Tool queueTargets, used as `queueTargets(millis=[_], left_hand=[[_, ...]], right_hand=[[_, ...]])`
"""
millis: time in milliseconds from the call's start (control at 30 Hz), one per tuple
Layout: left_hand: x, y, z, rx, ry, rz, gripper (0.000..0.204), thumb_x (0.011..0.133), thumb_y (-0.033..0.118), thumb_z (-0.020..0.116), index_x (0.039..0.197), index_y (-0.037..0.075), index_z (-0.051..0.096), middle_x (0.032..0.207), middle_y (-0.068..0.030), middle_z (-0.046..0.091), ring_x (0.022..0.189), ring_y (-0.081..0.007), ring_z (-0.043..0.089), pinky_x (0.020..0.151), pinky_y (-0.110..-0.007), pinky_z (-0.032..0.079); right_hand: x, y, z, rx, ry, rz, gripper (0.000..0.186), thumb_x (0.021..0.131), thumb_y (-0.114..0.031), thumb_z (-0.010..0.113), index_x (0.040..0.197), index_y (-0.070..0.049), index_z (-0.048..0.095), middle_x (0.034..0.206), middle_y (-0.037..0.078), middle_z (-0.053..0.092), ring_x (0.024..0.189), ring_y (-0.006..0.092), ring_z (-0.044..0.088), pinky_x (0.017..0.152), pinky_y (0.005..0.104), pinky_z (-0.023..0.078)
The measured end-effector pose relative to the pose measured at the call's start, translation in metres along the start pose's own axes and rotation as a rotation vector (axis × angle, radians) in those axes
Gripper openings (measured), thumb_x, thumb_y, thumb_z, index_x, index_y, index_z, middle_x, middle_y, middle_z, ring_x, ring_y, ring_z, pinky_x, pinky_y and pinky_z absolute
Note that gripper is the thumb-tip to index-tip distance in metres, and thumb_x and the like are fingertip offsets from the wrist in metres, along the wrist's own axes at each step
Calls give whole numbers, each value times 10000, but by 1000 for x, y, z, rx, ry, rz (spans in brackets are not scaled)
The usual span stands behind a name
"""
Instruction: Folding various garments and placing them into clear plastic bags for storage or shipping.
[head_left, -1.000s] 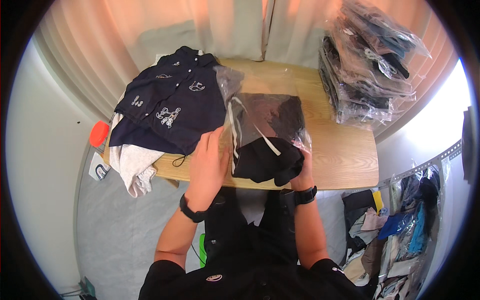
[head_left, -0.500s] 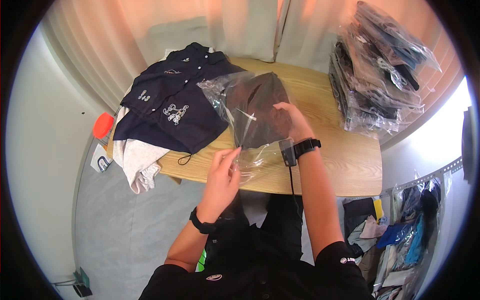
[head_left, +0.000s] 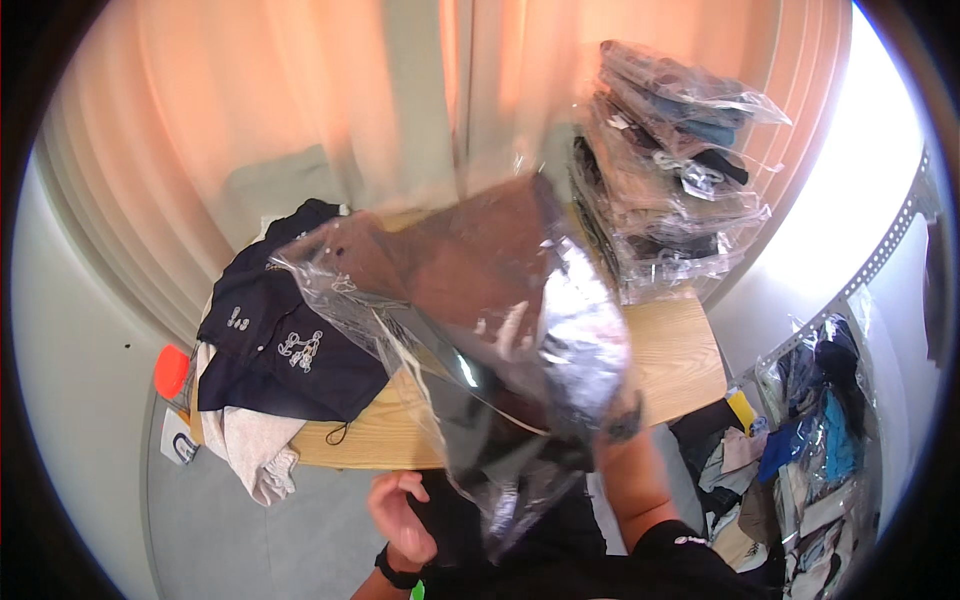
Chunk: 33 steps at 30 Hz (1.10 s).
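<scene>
A clear plastic bag with a dark, brownish-grey folded garment (head_left: 460, 265) inside is raised above the table, tilted, with light glaring off its right side. My right forearm (head_left: 637, 475) reaches up behind the bag's right edge. The bag hides the fingers of that hand, but it alone supports the bag. Apart from the bag, my left hand (head_left: 400, 515) hangs low, in front of the table's near edge. Its fingers are loosely curved with nothing in them, and they are slightly blurred.
A navy embroidered shirt (head_left: 265, 345) lies over a pale garment (head_left: 250, 440) on the wooden table (head_left: 680, 355). Bagged clothes (head_left: 660, 180) are stacked at the back right. More clothes (head_left: 820, 430) fill a rack at lower right. A red round object (head_left: 171, 371) sits left.
The bagged garment has risen off the table toward me and tipped over, carried by my right hand. My left hand has let go and drawn back. The view has tilted upward.
</scene>
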<state>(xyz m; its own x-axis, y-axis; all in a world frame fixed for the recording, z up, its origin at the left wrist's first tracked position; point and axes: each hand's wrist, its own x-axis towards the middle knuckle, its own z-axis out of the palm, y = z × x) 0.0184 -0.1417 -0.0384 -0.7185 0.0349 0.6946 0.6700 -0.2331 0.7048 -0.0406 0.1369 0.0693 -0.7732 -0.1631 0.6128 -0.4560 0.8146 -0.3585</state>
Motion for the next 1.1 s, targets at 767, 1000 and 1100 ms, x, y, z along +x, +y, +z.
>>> queueTargets(millis=[767, 1000, 1100], left_hand=[[35, -72, 66, 884, -125, -381, 296, 769, 144, 619, 1016, 3, 532, 797, -99, 564, 633, -239, 527, 580, -356, 431], [19, -83, 61, 903, -125, -396, 219, 780, 135, 612, 960, 33, 538, 758, -97, 546, 618, -242, 519, 564, -350, 420], [15, -79, 60, 916, -67, -418, 191, 790, 136, 606, 943, 38, 548, 734, -99, 536, 617, -247, 517, 565, -354, 422]], right_hand=[[280, 351, -348, -94, -83, 730, 478, 833, -411, 542, 1106, -27, 617, 1016, 70, 656, 906, 169, 584, 771, 297, 454], [282, 338, -366, -247, 38, 572, 486, 858, -460, 514, 1247, -171, 544, 1138, 41, 586, 931, 156, 566, 813, 323, 436], [264, 289, -350, -119, 38, 508, 481, 897, -420, 468, 1317, -185, 472, 1312, 40, 467, 1054, 182, 511, 892, 330, 397]])
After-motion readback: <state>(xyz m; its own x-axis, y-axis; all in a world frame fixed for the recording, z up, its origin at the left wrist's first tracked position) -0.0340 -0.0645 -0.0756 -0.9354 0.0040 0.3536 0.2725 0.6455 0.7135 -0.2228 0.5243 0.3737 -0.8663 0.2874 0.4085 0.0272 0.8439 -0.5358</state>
